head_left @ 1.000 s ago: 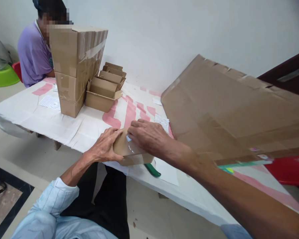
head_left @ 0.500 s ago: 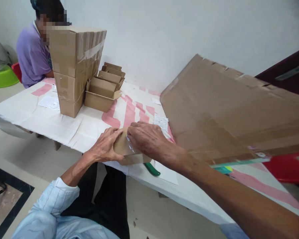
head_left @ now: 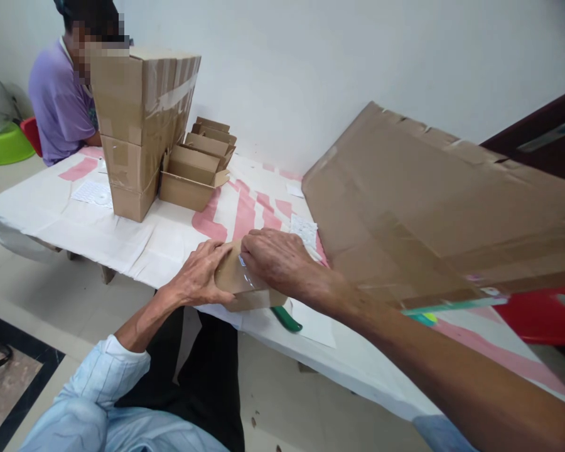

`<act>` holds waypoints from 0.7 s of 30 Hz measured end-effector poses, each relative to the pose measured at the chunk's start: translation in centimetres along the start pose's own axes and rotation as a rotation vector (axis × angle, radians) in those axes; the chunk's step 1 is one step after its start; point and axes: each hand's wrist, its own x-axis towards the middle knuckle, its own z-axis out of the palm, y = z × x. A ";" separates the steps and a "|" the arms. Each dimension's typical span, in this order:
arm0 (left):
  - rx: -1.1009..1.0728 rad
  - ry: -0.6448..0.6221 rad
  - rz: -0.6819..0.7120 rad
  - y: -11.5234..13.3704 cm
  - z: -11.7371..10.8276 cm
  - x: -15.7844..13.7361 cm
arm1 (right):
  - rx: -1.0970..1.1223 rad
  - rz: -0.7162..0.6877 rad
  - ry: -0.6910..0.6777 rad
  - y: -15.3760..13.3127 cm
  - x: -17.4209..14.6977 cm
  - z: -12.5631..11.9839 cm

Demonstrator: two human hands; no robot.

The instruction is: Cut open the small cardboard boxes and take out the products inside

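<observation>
A small closed cardboard box (head_left: 235, 276) lies at the front edge of the table. My left hand (head_left: 202, 273) grips its left end, thumb on the near side and fingers over the top. My right hand (head_left: 275, 257) is curled closed and presses on the box's top. Beside its knuckles, shiny clear tape (head_left: 247, 276) shows on the lid. What the right fingers hold, if anything, is hidden. A green curved handle (head_left: 287, 319) pokes out by the box's right end; the rest of that tool is covered.
Taped cardboard boxes (head_left: 122, 125) are stacked at the left, with open boxes (head_left: 188, 188) behind them. A large cardboard sheet (head_left: 428, 213) leans at the right. Beyond the stack sits a person in a purple top (head_left: 59, 100). Printed paper (head_left: 304, 230) lies on the cloth-covered table (head_left: 122, 251).
The right hand has shifted very slightly on the box top. My left hand and the box have stayed in place.
</observation>
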 end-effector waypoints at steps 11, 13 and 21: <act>-0.023 0.002 0.006 -0.5 0.2 -0.2 | 0.238 -0.398 0.044 4.7 0.3 0.5; -0.027 0.004 0.006 -0.4 0.1 -0.2 | 0.209 -0.447 0.058 4.7 0.8 0.7; -0.001 -0.002 -0.009 0.1 -0.2 -0.5 | 0.141 -0.704 0.247 5.2 1.4 2.3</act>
